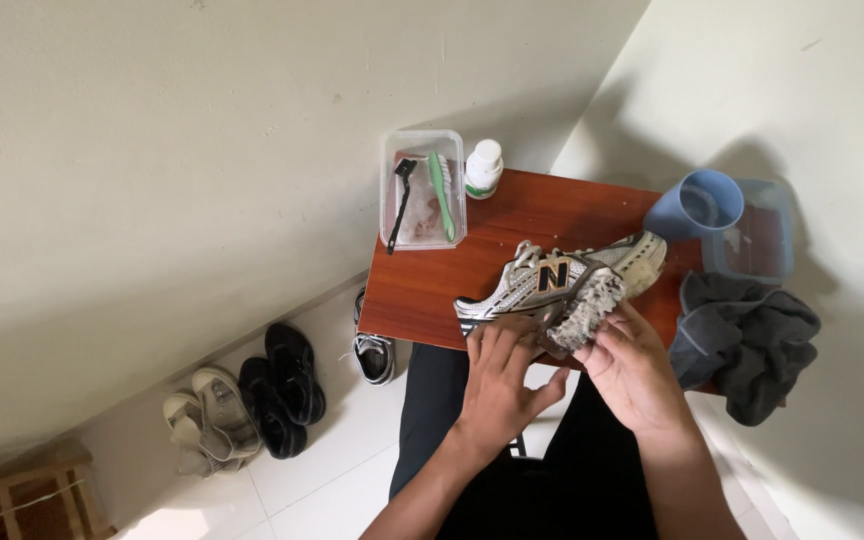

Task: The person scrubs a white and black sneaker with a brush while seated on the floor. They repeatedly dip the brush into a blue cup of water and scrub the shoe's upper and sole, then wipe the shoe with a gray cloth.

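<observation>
**Muddy sneaker held over a small wooden tabletop**

Cream walls meet in a corner above a small reddish-brown tabletop, which stands on a white tiled floor. At the near edge of the tabletop a person holds one white and silver running sneaker on its side, toe pointing right, its sole caked with grey dirt. The left hand lies under the heel end with fingers spread flat against the shoe. The right hand has its grip pressed around the dirty sole near the middle, thumb and fingers pinching it; whether something small sits between those fingers I cannot tell.

Two clear plastic containers sit on the tabletop. One rectangular container at the far left holds two brushes: a black-handled brush leaning over its left wall and a green toothbrush lying along the right side, over a pinkish cloth-like lining. Just beside it stands one white bottle with a white cap. The second clear container is at the far right corner, and one light blue cup lies tipped against it, mouth towards the camera.

One dark grey towel is bunched over the right edge of the tabletop.

On the floor by the left wall are a pair of beige sandals, a pair of black sandals and one grey sneaker partly under the tabletop. A wooden stool shows in the lower left corner.
</observation>
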